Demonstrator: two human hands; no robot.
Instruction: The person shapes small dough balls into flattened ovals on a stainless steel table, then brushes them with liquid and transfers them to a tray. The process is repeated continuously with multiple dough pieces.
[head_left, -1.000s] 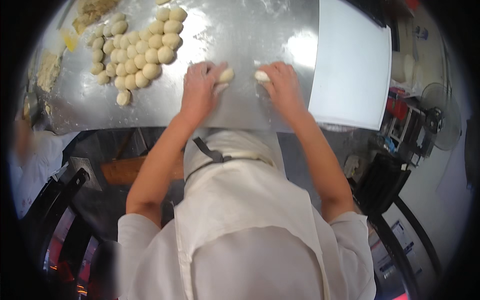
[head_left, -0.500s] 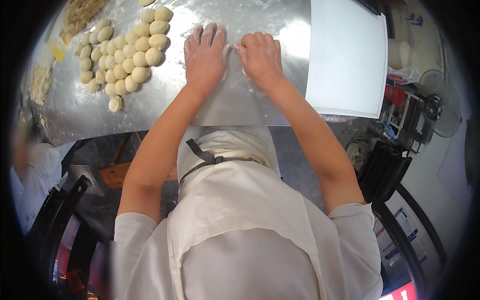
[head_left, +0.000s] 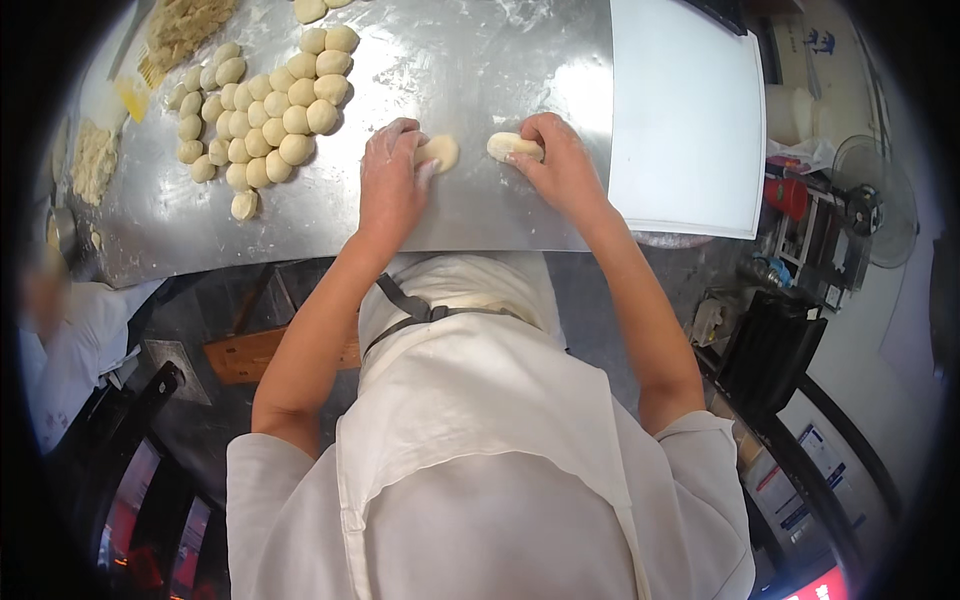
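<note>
On the table (head_left: 470,222), near its front edge, a rounded lump (head_left: 441,152) of dough is gripped at its left side by the left hand (head_left: 393,178), thumb and fingers curled about it. Just across a gap, an oblong lump (head_left: 513,148) is pinched at its right end by the right hand (head_left: 563,172). Whether either is lifted cannot be told. Shaping appears to be the step in hand; the dough balls (head_left: 275,131) are grouped farther left. Next, even pressure and rounding seem called for, with both lumps kept apart.
</note>
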